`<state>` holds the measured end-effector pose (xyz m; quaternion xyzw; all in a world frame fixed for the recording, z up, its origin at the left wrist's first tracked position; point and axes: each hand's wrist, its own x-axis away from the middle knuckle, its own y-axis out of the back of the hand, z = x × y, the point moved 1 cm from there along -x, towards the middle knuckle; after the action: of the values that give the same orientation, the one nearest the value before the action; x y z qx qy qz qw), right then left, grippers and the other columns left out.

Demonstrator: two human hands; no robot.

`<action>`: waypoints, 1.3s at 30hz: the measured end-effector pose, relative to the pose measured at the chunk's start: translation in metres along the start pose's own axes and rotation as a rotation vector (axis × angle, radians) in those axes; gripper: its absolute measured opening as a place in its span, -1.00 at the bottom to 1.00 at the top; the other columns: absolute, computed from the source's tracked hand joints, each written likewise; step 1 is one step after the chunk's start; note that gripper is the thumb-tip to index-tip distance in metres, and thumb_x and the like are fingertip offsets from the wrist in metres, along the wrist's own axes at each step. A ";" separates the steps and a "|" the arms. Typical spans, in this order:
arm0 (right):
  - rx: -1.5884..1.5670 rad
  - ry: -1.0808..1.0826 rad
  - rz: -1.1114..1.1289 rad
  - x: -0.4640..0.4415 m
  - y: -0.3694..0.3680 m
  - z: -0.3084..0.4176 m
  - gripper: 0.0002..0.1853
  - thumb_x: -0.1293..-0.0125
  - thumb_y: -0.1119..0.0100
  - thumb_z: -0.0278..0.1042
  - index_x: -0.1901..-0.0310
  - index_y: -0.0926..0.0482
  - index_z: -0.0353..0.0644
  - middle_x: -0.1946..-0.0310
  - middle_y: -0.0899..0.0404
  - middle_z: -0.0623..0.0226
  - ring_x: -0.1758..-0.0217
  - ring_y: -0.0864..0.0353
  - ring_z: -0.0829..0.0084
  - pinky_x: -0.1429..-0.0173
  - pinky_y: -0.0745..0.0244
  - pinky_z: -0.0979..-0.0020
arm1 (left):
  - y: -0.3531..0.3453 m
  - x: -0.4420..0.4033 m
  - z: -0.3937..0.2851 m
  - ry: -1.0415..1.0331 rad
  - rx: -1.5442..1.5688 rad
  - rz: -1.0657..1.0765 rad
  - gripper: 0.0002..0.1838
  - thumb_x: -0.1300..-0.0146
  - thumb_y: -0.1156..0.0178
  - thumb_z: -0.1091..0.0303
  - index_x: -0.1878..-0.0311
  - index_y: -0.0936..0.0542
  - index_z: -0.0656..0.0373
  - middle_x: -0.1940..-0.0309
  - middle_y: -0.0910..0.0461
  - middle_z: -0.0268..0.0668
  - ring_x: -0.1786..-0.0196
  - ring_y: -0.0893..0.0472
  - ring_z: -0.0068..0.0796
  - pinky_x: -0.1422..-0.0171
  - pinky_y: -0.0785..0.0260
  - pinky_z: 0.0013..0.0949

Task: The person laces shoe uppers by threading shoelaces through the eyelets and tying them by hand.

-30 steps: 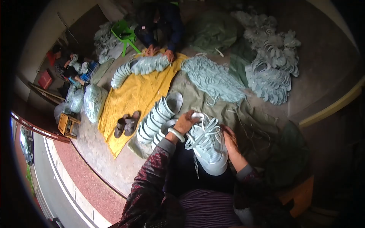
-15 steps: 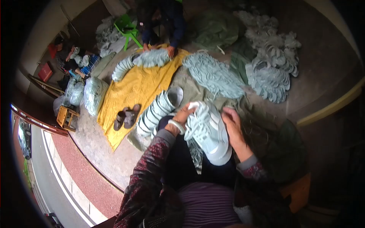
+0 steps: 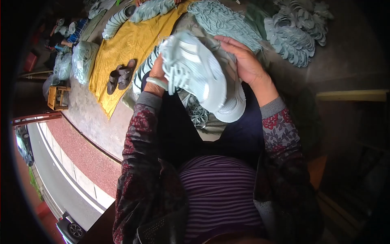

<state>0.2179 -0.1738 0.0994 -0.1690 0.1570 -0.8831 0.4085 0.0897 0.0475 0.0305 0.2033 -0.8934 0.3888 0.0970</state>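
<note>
My left hand [image 3: 156, 75], with a pale bangle at the wrist, is closed on a pale mint-white sneaker [image 3: 199, 67] with loose laces, above my lap. Its fingertips are hidden behind the laces. Against the far side of that shoe lies a second, similar sneaker [image 3: 234, 106], partly covered by the first. My right hand [image 3: 248, 65] is at the right of the pair, fingers stretched out along the second shoe's side. Whether its palm bears any weight, I cannot tell. Between my knees a bunch of pale laces [image 3: 197, 113] shows below the shoes.
A yellow cloth [image 3: 99, 77] with brown sandals [image 3: 126, 75] lies to the left. Beyond are a heap of pale strips [image 3: 223, 22], stacked shoe parts [image 3: 288, 40], a filled plastic bag [image 3: 84, 61] and a wooden stool [image 3: 57, 97]. Another person's hands touch a stack at the top.
Both hands and the shoes have risen in view. The front shoe has tilted left, showing more of the second one behind it. My view has tipped down toward my lap.
</note>
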 end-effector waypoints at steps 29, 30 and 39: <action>-0.569 0.245 -0.031 -0.026 0.070 -0.008 -0.62 -0.41 -0.25 -0.26 -0.18 -0.54 -0.22 -0.10 -0.63 0.26 -0.17 -0.60 0.35 -0.33 -0.49 0.29 | 0.080 -0.013 -0.011 0.011 0.183 0.184 -0.40 -0.51 -0.02 -0.01 -0.44 -0.37 0.19 -0.39 -0.44 -0.16 -0.38 -0.46 -0.22 -0.51 -0.27 -0.19; -0.577 0.242 -0.053 -0.027 0.071 -0.009 -0.63 -0.40 -0.26 -0.28 -0.17 -0.54 -0.22 -0.10 -0.63 0.26 -0.18 -0.60 0.34 -0.33 -0.49 0.28 | 0.079 -0.012 -0.011 0.027 0.219 0.252 -0.40 -0.51 -0.02 0.00 -0.44 -0.37 0.19 -0.39 -0.44 -0.16 -0.37 -0.46 -0.22 -0.51 -0.27 -0.19; -0.570 0.242 -0.109 -0.031 0.067 -0.013 -0.67 -0.46 -0.18 -0.29 -0.17 -0.53 -0.23 -0.12 -0.63 0.25 -0.18 -0.60 0.34 -0.33 -0.49 0.29 | 0.048 0.001 -0.010 -0.071 0.026 0.163 -0.59 -0.52 -0.04 0.27 -0.36 -0.45 0.12 -0.23 -0.59 -0.22 -0.20 -0.61 -0.28 -0.31 -0.48 -0.20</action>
<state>0.2759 -0.1890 0.0547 -0.1785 0.4364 -0.8378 0.2751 0.0676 0.0836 0.0063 0.1447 -0.9047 0.3995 0.0305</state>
